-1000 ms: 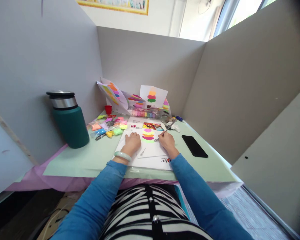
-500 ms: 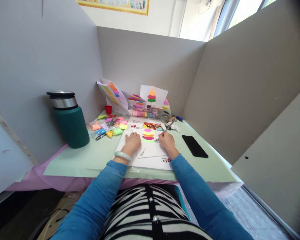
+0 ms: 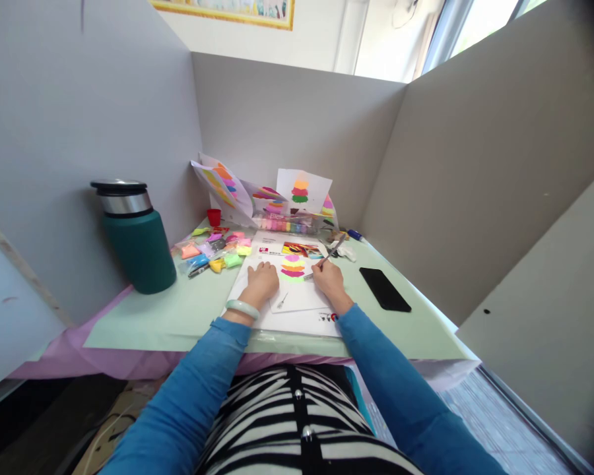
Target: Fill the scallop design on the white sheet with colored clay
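On the desk lies a white sheet bearing stacked bands of pink, yellow, orange, magenta and green clay. My left hand, wearing a pale bangle on the wrist, rests on the sheet's left side, fingers loosely bent and nothing seen in them. My right hand is closed around a metal fork; its handle slants up to the right, and its tines touch or nearly touch the right edge of the lower bands. A small thin tool lies on the sheet between my hands.
A green bottle stands at the left. Bags of coloured clay, a pen and a red cup lie near it. Decorated sheets lean at the back. A black phone lies at the right, and grey partitions surround the desk.
Hardly anything differs. The view has shifted very slightly, and my right hand still grips the fork by the bands while my left hand stays on the sheet.
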`<state>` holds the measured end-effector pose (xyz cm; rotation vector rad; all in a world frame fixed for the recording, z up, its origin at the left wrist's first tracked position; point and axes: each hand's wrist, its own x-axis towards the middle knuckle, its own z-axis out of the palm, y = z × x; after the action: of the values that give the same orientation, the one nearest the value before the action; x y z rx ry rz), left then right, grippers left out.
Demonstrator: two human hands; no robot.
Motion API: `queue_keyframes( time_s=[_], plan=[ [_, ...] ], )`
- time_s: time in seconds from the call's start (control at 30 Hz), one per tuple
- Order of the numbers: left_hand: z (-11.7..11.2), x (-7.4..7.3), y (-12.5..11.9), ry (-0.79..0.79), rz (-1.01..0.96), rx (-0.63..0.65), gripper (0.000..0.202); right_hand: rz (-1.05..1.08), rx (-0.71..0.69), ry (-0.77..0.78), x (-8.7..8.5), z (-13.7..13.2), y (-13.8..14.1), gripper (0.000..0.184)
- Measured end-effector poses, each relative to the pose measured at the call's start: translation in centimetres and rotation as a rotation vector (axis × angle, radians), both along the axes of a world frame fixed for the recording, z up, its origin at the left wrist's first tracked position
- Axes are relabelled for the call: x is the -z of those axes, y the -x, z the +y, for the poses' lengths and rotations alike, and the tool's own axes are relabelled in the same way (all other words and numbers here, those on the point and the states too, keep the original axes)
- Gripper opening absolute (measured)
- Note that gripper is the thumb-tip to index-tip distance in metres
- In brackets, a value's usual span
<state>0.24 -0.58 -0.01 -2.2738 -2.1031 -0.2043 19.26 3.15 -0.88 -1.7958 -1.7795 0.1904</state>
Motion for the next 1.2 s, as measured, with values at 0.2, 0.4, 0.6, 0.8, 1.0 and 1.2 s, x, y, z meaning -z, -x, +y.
queue_keyframes(
  time_s=[0.2, 0.4, 0.6, 0.8, 1.0, 1.2],
  plan=[
    [-0.16, -0.19, -0.04, 0.01, 0.002, 0.003, 0.044, -0.024, -0.008, 0.031, -0.39, -0.4, 0.39, 0.027],
    [-0.09, -0.07, 0.03, -0.009, 0.006, 0.009, 0.044, -0.029, 0.044, 0.021, -0.52, -0.45, 0.23, 0.027],
    [-0.12, -0.31, -0.09, 0.025, 0.005, -0.004, 0.045, -0.057, 0.007, 0.032, -0.4, -0.48, 0.59, 0.028],
    [-0.16, -0.36, -0.11, 0.024, 0.009, -0.002, 0.044, -0.068, 0.061, 0.025, -0.63, -0.66, 0.48, 0.029],
    [0.03, -0.11, -0.05, 0.019, 0.004, -0.005, 0.045, -0.088, 0.053, 0.031, -0.63, -0.67, 0.41, 0.029],
    [-0.01, -0.08, -0.02, 0.014, 0.006, -0.001, 0.045, -0.052, 0.04, 0.009, -0.72, -0.85, 0.55, 0.029]
  ],
)
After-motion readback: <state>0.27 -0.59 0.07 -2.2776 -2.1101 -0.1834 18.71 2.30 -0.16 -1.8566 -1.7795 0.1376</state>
